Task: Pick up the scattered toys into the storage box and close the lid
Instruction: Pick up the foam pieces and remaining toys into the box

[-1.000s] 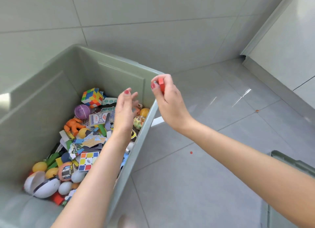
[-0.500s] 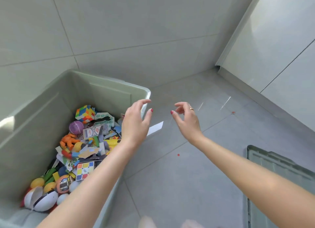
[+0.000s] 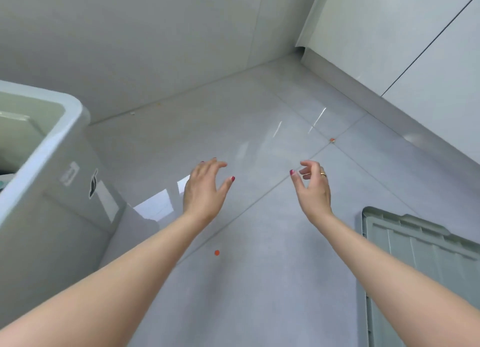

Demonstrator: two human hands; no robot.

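Hands hover apart over the grey tiled floor (image 3: 259,281): left hand (image 3: 204,191) spread and released, right hand (image 3: 313,188) loosely curled, its grip grasping nothing. The green storage box (image 3: 46,170) stands uncovered at far left; its lid (image 3: 420,258) lies flat on the floor at lower right. A small orange dot (image 3: 217,253) sits between the forearms.

Both empty hands, left hand (image 3: 204,191) and right hand (image 3: 313,188), hover between box (image 3: 46,149) and lid (image 3: 420,248).

Looks like a room in someone's home: glossy grey floor tiles (image 3: 259,139), plain pale walls (image 3: 130,35) with a skirting board (image 3: 389,108), and a green plastic storage box (image 3: 52,152) sitting on the floor.
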